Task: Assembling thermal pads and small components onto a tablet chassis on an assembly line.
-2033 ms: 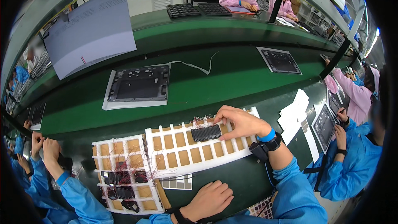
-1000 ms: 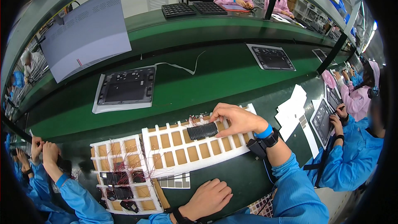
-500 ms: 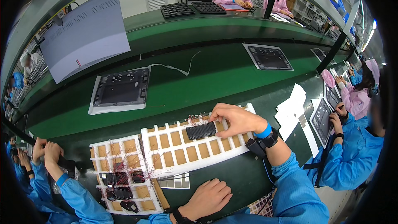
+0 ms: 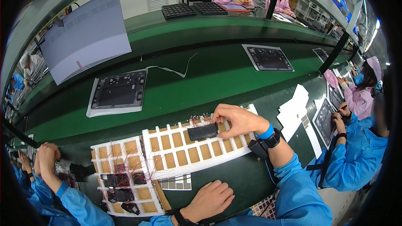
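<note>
My right hand [image 4: 239, 122] is closed round the right end of a row of thin black parts [image 4: 202, 132], thumb on the near side and fingers on the far side. The row rests on a white foam tray [image 4: 180, 167] with brown compartment bottoms. Fine red wires [image 4: 199, 120] stick up behind the row. My left hand [image 4: 211, 200] lies on the dark table in front of the tray, fingers loosely apart and holding nothing. A second foam tray [image 4: 95, 152] to the left holds several black parts in a tangle of red wires.
Beyond the trays runs a green conveyor [image 4: 180, 88] carrying tablet housings [image 4: 118, 89] on white sheets. White sheets [image 4: 294, 109] lie on the right, near a co-worker's hands [image 4: 341, 117]. Another co-worker's hands [image 4: 47, 159] are at the left. A strip of grey labels [image 4: 178, 182] lies before my tray.
The tablet housings and the white strip on the conveyor have shifted slightly left. The left co-worker's hands have moved lower, and a black object there has shifted right. My hands have stayed put.
</note>
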{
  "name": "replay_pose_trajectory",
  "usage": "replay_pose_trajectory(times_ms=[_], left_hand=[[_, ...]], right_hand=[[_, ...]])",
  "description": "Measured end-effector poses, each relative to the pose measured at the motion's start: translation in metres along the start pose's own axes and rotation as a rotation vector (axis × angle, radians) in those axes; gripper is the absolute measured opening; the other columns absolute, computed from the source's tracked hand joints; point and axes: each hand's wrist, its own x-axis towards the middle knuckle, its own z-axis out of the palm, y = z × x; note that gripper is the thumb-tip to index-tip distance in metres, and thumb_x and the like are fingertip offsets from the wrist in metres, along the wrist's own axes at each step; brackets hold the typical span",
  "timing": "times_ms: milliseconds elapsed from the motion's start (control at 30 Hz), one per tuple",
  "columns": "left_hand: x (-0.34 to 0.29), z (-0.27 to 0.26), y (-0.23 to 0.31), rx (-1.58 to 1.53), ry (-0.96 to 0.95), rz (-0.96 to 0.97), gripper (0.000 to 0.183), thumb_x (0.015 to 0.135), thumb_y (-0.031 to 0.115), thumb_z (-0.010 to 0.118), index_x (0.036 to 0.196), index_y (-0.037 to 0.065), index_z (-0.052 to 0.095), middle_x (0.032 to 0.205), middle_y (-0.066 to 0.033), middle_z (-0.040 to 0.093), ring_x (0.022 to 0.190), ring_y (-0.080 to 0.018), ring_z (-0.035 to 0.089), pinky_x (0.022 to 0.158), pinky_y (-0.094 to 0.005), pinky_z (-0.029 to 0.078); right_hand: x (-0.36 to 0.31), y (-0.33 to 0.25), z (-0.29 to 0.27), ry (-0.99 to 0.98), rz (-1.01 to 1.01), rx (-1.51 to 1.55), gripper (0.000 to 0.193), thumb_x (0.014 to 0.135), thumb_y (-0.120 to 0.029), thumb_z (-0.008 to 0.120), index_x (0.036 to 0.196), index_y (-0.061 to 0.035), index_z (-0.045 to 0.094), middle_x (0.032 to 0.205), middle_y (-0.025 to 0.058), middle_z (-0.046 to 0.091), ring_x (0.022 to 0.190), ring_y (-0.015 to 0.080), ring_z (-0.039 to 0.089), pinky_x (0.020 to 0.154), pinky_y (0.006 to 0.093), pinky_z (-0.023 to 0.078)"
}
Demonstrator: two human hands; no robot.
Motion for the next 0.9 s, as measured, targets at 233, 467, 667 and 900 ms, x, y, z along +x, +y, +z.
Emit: replay_pose_trajectory(times_ms=[233, 467, 667, 900], left_hand=[[0.001, 0.001, -0.001, 0.002, 0.014, 0.009, 0.015, 0.093, 0.02, 0.073, 0.087, 0.008, 0.067, 0.083, -0.0036, 0.056, 0.08, -0.0227, 0.055, 0.074, -0.0345, 0.051], [0.001, -0.001, 0.0, 0.008, 0.004, 0.006, 0.014, 0.093, 0.02, 0.073, 0.087, 0.009, 0.067, 0.083, -0.0032, 0.057, 0.081, -0.0227, 0.056, 0.075, -0.0342, 0.051], [0.002, -0.003, 0.002, -0.001, -0.022, -0.002, 0.013, 0.094, 0.018, 0.07, 0.089, 0.007, 0.065, 0.085, -0.0044, 0.056, 0.085, -0.0227, 0.057, 0.076, -0.0345, 0.05], [0.002, -0.005, 0.003, 0.013, -0.034, -0.016, 0.013, 0.094, 0.019, 0.07, 0.09, 0.008, 0.066, 0.086, -0.0041, 0.057, 0.086, -0.0226, 0.057, 0.077, -0.0343, 0.05]], right_hand=[[-0.002, 0.016, -0.005, -0.05, -0.024, 0.11, 0.035, 0.079, -0.016, 0.09, 0.103, -0.0049, 0.068, 0.1, 0.0018, 0.064, 0.089, 0.0143, 0.059, 0.07, 0.0293, 0.048], [-0.005, 0.024, -0.004, -0.023, 0.21, 0.65, 0.017, 0.095, -0.012, 0.078, 0.106, -0.0033, 0.068, 0.096, 0.0002, 0.069, 0.086, 0.0088, 0.063, 0.075, 0.0242, 0.05], [-0.005, 0.023, -0.012, 0.138, 0.284, 0.854, 0.025, 0.109, -0.02, 0.057, 0.125, -0.0028, 0.067, 0.088, -0.0011, 0.065, 0.086, 0.007, 0.06, 0.08, 0.0227, 0.049], [-0.003, 0.035, -0.006, 0.366, 0.112, 1.029, 0.026, 0.11, -0.017, 0.055, 0.13, -0.0035, 0.063, 0.083, -0.0017, 0.063, 0.085, 0.0079, 0.059, 0.083, 0.0257, 0.05]])
